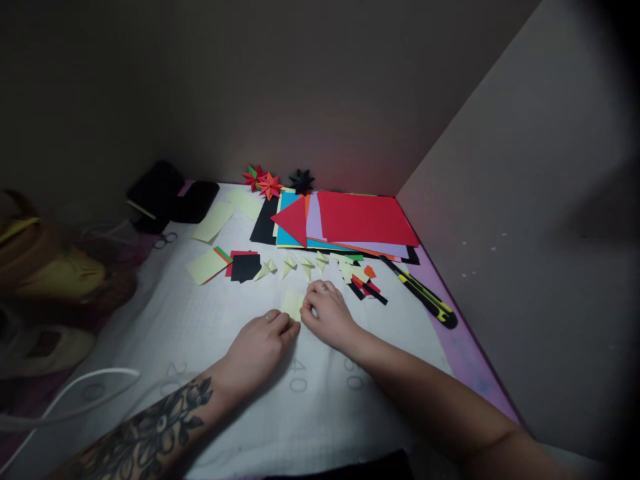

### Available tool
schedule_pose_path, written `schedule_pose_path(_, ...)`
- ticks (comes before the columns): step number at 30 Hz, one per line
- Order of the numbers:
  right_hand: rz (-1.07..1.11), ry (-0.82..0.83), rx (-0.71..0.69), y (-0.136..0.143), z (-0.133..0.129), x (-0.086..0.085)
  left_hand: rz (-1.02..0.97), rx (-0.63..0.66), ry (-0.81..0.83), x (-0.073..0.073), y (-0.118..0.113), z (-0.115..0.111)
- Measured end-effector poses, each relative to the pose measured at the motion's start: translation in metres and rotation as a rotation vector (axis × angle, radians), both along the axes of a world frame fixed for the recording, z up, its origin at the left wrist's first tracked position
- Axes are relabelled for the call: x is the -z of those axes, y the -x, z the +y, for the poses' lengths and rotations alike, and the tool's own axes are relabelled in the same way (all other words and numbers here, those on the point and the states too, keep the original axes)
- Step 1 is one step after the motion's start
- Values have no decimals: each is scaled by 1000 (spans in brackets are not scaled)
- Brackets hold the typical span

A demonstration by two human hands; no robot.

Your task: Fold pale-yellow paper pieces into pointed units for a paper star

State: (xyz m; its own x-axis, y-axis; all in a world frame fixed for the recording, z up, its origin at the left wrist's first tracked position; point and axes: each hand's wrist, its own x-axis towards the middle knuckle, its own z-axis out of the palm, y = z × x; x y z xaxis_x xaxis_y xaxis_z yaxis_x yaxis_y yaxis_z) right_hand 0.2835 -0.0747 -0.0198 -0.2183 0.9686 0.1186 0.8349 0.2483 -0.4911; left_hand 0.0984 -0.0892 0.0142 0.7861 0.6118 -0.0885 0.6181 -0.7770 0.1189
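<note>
A small pale yellow paper [293, 305] lies on the white cloth between my hands. My left hand [263, 343] pinches its lower edge with the fingers together. My right hand [327, 313] has its fingers curled closed on the paper's right edge. Just beyond stand several folded pale yellow pieces [289, 267] in a row. Left of them lie black squares [245, 268] and a pale yellow square stack [206, 265]. Small coloured scraps [367, 283] are to the right of the row.
A yellow and black cutter [425, 297] lies at the right. Red sheets [367, 218] top a coloured paper stack at the back, near folded paper stars [270, 185]. Scissors [165, 240] and a black case [195, 202] are at the left. Walls border the table.
</note>
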Motion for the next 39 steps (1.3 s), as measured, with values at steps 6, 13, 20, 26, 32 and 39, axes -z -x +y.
schedule_pose_path(6,-23,-2,-4,1,-1,0,9,-12,0,0,-1,-1)
schedule_pose_path(13,-19,-8,44,-3,-9,-6,11,-44,-24,0,0,-3)
schedule_pose_path(20,70,-96,128,-16,-6,-2,1,-31,13,2,0,-5)
schedule_pose_path(26,205,-258,-350,-21,-8,2,1,-76,-33,9,-5,-8)
schedule_pose_path(32,107,-231,-458,-24,-6,6,-90,-159,-8,1,10,11)
schedule_pose_path(39,-36,-193,-466,-28,-10,3,-194,-147,-97,7,18,24)
